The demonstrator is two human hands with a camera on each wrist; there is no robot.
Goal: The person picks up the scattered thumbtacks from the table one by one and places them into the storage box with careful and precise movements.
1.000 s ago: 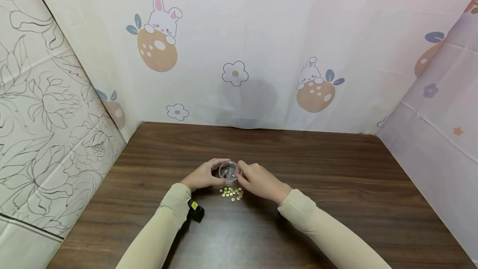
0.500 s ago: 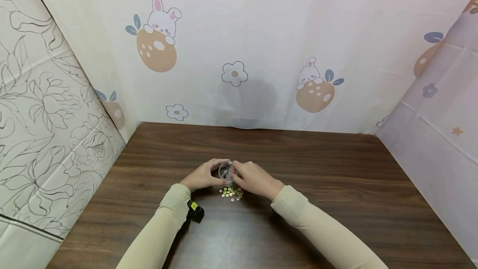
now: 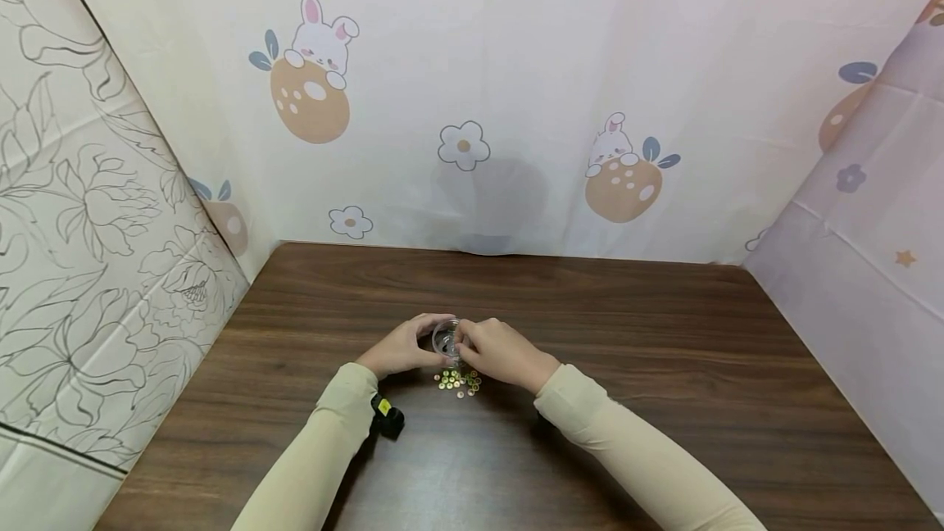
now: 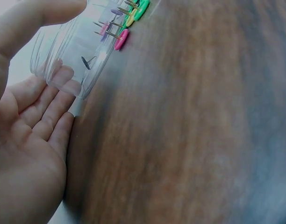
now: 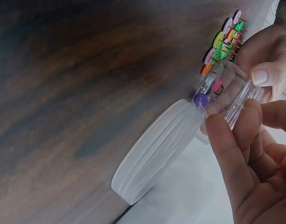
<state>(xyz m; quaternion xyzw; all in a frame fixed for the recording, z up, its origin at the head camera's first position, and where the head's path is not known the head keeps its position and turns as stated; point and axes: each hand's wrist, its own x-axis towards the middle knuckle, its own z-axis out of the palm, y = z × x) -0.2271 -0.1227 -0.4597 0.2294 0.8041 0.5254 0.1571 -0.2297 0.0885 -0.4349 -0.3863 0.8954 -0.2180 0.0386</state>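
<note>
My left hand (image 3: 398, 348) holds a small clear plastic jar (image 3: 442, 337) on the table, thumb on one side and fingers on the other. My right hand (image 3: 505, 355) is at the jar's mouth with its fingers bent; whether a tack sits between the fingertips is hidden. Several coloured thumbtacks (image 5: 218, 39) lie close beside the jar, points upward. A tack with a dark, blurred look (image 4: 87, 62) shows through the jar wall. In the right wrist view a purple tack (image 5: 201, 99) and a pink tack (image 5: 218, 87) appear at or in the jar.
A translucent whitish round lid or ring (image 5: 157, 149) appears near the jar in the right wrist view. A black wrist camera with a yellow mark (image 3: 388, 416) is on the left wrist. Printed curtains (image 3: 472, 64) stand behind the dark wooden table (image 3: 634, 310).
My right hand has moved slightly left over the jar's mouth since one second ago, then stayed nearly still. The left hand and the jar keep their place.
</note>
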